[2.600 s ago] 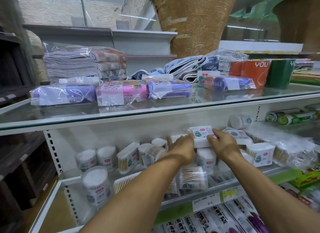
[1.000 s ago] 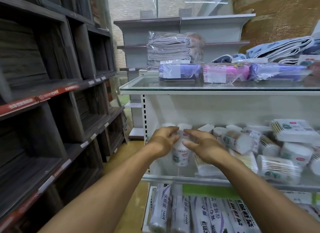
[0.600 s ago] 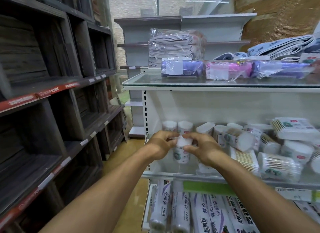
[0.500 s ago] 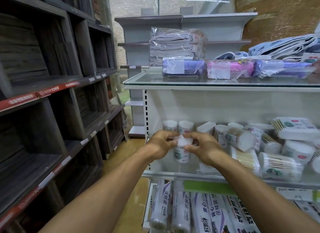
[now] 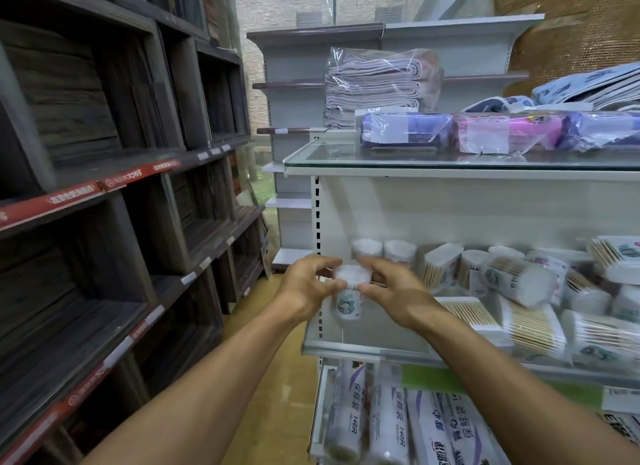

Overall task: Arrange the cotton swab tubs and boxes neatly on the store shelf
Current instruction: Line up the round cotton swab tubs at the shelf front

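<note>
At shelf's left end: both hands on one tub.
Left hand (image 5: 304, 288) and right hand (image 5: 398, 291) pinch the upright clear round cotton swab tub (image 5: 349, 291) on the white store shelf (image 5: 363, 347).

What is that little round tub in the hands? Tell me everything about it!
The tub is a small, clear plastic cylinder packed with white-tipped cotton swabs, with a cartoon label on its side. It stands upright at the left end of the shelf. The left hand and right hand pinch it near the top from both sides.

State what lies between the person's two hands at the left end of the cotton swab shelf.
An upright round cotton swab tub, pinched by left hand and right hand, in the head view.
</note>
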`<state>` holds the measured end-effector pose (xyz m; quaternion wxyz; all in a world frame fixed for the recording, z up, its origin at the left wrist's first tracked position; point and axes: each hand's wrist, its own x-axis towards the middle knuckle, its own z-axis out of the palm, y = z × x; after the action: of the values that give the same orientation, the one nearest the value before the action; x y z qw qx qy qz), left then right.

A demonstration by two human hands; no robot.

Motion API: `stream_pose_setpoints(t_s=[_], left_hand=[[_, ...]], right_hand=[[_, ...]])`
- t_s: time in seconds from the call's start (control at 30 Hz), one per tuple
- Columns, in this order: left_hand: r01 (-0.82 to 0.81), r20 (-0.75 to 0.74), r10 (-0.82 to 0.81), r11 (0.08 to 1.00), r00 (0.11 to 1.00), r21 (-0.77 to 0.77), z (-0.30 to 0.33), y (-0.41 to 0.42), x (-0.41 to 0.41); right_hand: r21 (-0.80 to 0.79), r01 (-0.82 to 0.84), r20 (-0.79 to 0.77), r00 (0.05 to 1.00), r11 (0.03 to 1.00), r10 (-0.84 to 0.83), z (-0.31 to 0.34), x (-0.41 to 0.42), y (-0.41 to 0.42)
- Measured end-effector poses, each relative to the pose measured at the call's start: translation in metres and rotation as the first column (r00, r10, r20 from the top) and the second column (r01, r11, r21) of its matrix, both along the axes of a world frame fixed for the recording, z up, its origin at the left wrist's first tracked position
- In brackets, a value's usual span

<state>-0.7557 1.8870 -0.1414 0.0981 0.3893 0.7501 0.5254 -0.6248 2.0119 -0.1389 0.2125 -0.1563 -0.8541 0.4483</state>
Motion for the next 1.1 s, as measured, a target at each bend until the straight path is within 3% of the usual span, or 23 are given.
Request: stream_pose_setpoints(t_s=[0.37, 0.7, 1.1], left_hand=[[0.024, -0.080, -0.025, 1.000, 0.996, -0.012, -0.002, -0.017, -0.019], [0.176, 0.096, -0.174, 0.984, 0.980, -0.012, 0.002, -0.034, -0.026], [0.250, 0.190, -0.259, 0.966, 0.947, 0.069, 0.005, -0.050, -0.012]], right_hand=[[0.014, -0.098, 0.026, 0.995, 0.995, 0.097, -0.002, -0.022, -0.004], [-0.061, -0.119, 0.030, 0.992, 0.991, 0.121, -0.004, -0.013, -0.008], [0.005, -0.038, 0.113, 0.993, 0.999, 0.037, 0.010, 0.003, -0.018]])
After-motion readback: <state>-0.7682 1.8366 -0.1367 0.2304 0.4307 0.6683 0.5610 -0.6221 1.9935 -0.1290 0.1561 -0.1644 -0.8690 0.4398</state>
